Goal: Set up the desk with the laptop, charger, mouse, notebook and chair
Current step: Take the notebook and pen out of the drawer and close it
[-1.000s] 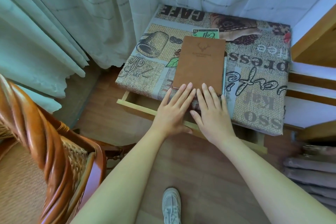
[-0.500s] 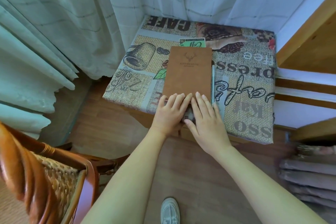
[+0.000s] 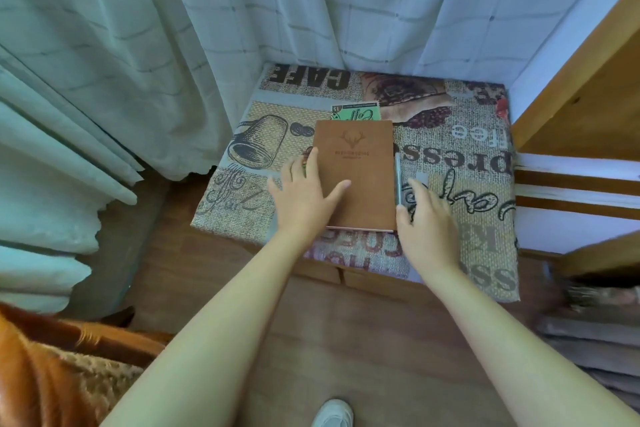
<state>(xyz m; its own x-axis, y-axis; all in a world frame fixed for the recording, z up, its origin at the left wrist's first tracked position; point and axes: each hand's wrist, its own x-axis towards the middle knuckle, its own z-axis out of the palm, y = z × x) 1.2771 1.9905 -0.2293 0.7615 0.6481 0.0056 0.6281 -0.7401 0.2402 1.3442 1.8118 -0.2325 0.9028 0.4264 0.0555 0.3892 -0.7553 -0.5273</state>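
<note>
Hands, two, both spread: left hand (image 3: pixel 304 194) flat on one notebook (image 3: pixel 356 173), right hand (image 3: pixel 427 222) beside it.

Brown notebook (image 3: pixel 356 173), closed, deer-head emblem on its cover, is lying flat between the two hands: its left edge is sitting under the left hand (image 3: pixel 304 194), its lower right corner touching the right hand (image 3: pixel 424 218).
</note>
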